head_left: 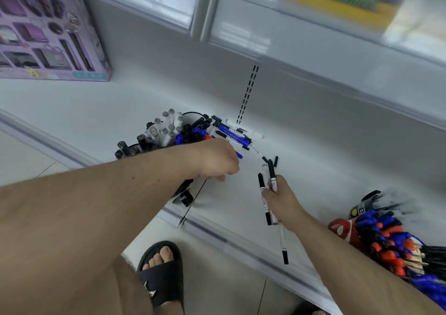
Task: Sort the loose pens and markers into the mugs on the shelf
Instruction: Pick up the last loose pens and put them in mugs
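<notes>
A white metal shelf (313, 170) carries everything, its front edge running from the left down toward the lower right. At the shelf's far left corner stands a lilac cardboard gift box of stationery (52, 32). Near the middle of the shelf, a cluster of containers packed with grey, black and blue markers (166, 133) stands upright; whether these are mugs cannot be told, as the forearm covers them. At the right front edge, a red mug (342, 230) brims with blue, orange and black pens. Just behind the cluster, toward the back wall, lies a loose heap of blue and black-capped white pens (231, 133). The left hand (217, 160) reaches over the heap with fingers curled downward; whether it holds anything cannot be told. The right hand (280, 199) grasps a bundle of black-capped white pens (271, 184), above the shelf's front edge.
</notes>
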The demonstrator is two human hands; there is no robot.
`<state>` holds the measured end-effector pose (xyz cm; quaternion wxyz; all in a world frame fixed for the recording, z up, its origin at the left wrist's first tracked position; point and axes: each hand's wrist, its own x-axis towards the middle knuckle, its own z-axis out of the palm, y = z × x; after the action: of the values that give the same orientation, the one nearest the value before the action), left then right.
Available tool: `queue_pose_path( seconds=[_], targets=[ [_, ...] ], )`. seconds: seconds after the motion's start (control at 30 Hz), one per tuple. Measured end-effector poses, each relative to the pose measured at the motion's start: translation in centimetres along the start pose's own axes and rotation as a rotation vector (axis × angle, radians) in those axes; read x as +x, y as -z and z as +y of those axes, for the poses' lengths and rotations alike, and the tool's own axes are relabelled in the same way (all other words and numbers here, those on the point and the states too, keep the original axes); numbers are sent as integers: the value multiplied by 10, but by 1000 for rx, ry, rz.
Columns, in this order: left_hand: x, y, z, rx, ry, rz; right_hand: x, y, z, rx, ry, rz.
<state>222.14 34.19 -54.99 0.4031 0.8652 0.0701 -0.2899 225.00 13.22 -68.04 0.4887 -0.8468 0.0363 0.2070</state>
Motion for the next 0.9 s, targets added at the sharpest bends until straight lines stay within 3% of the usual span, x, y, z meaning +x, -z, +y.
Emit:
queue_pose_path(
  seconds=[0.1, 0.3, 0.57, 0.63, 0.7, 0.83, 0.9],
  targets=[
    [0, -19, 4, -70, 44, -28, -30, 7, -37, 258, -32, -111],
    [-16, -65, 23, -743, 175, -33, -77, 6, -79, 494, -24, -198],
    [-19, -63, 36, -1121, 123, 325, -111, 10, -100, 593, -23, -111],
    [-17, -55, 38, -1102, 136, 440, -119, 13, -99, 585, -20, -110],
    [-18, -54, 37, -931, 103, 467, -124, 14, -97, 545, -15, -104],
    [-40, -72, 47, -703, -98, 269, -124, 10, -87, 120, 125, 25],
    [-42, -80, 49, -687, -138, 254, -122, 7, -86, -18, 178, 34]
  ],
)
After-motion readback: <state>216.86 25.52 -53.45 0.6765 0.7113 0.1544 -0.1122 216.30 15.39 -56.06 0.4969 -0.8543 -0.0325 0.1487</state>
